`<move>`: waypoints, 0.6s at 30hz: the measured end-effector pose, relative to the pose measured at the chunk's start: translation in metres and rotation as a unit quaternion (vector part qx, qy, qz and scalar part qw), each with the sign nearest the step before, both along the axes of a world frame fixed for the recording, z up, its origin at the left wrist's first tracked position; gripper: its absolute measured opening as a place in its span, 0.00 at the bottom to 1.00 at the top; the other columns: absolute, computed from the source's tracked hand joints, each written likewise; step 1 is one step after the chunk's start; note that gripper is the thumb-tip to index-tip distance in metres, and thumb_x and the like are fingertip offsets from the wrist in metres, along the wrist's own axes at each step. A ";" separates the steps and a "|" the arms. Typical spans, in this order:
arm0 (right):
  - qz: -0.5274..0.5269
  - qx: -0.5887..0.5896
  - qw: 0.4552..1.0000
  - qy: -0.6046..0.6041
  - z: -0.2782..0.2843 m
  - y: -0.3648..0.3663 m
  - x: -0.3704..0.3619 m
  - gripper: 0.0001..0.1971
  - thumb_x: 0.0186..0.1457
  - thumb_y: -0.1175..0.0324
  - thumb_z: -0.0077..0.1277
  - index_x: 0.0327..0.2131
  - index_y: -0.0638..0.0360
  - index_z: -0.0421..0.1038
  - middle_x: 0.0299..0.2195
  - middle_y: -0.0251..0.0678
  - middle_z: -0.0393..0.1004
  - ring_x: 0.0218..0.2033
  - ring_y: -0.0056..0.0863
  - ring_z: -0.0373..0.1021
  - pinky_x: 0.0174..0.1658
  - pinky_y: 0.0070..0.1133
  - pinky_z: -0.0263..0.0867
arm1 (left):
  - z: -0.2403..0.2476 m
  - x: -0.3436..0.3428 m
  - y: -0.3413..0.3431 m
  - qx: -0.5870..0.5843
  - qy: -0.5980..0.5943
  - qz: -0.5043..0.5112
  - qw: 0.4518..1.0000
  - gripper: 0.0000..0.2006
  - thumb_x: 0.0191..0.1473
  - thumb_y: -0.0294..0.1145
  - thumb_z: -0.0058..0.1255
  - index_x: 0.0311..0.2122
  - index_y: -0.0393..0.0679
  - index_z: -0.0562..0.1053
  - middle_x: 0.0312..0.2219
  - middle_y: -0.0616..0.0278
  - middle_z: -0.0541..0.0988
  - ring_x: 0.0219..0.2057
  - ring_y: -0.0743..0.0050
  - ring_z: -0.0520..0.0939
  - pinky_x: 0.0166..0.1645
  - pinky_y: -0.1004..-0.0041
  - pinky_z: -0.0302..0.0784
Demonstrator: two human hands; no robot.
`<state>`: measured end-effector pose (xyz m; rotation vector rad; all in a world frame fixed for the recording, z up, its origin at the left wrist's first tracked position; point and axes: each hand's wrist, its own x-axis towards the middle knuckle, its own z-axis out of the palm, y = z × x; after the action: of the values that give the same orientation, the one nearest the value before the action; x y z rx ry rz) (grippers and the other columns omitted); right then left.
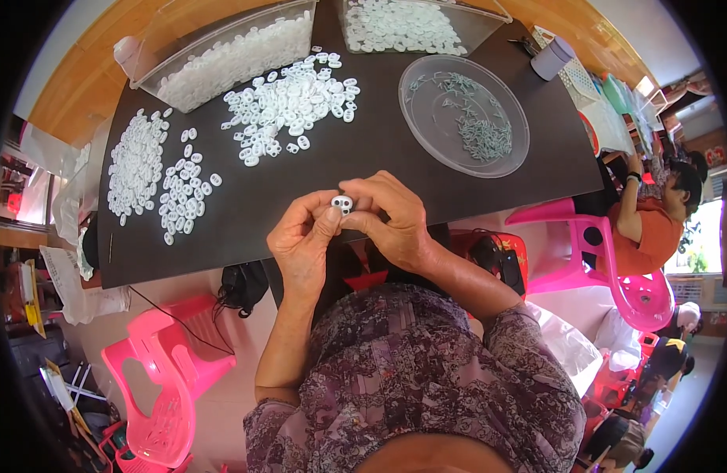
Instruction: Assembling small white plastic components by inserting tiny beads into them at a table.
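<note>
A small white oval plastic piece with dark holes (342, 202) is pinched between my two hands, above the near edge of the dark table (245, 209). My left hand (302, 236) grips its left side, thumb across the front. From the right, the thumb and index finger of my right hand (396, 221) close on it. Whether a smaller part sits between the fingertips, I cannot make out. Beyond the hands lies a large heap of similar white pieces (296, 102). Two more groups, a dense pile (137, 164) and a looser one (186, 191), lie to the left.
A round clear plastic lid (426, 118) at the right holds many small grey-green pins. Two clear bins, one left (182, 101) and one right (480, 38), hold more white pieces at the back. A grey cup (552, 58) stands far right. Pink chairs (162, 378) flank me; a person sits right.
</note>
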<state>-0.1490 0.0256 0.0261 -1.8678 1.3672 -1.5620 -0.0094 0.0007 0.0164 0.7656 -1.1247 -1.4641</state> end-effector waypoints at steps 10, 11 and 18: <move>0.006 -0.039 0.999 -0.013 -0.002 -0.002 0.004 0.13 0.40 0.80 0.57 0.34 0.67 0.73 0.25 0.35 0.73 0.23 0.22 0.64 0.26 0.17 0.60 | -0.004 0.000 0.002 -0.018 0.003 0.012 1.000 0.10 0.51 0.25 0.53 0.39 0.32 0.73 0.29 0.63 0.76 0.28 0.83 0.74 0.34 0.84 0.70; 0.006 -0.039 0.999 -0.013 -0.003 -0.002 0.005 0.13 0.40 0.80 0.57 0.34 0.67 0.73 0.25 0.35 0.73 0.23 0.22 0.64 0.26 0.17 0.60 | -0.004 -0.001 0.003 -0.029 -0.004 0.025 0.999 0.10 0.51 0.25 0.52 0.39 0.32 0.72 0.30 0.63 0.76 0.30 0.83 0.74 0.35 0.84 0.70; -0.024 -0.065 0.997 -0.032 -0.009 -0.001 0.012 0.13 0.39 0.81 0.57 0.34 0.68 0.73 0.25 0.37 0.73 0.24 0.24 0.65 0.26 0.17 0.61 | -0.012 -0.013 0.009 -0.082 -0.012 0.087 0.993 0.10 0.54 0.30 0.50 0.38 0.34 0.73 0.31 0.66 0.74 0.31 0.85 0.72 0.36 0.85 0.68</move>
<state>-0.1365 0.0250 0.0167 -1.8528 1.3215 -1.7577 -0.0224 0.0092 0.0048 0.7477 -1.1523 -1.2041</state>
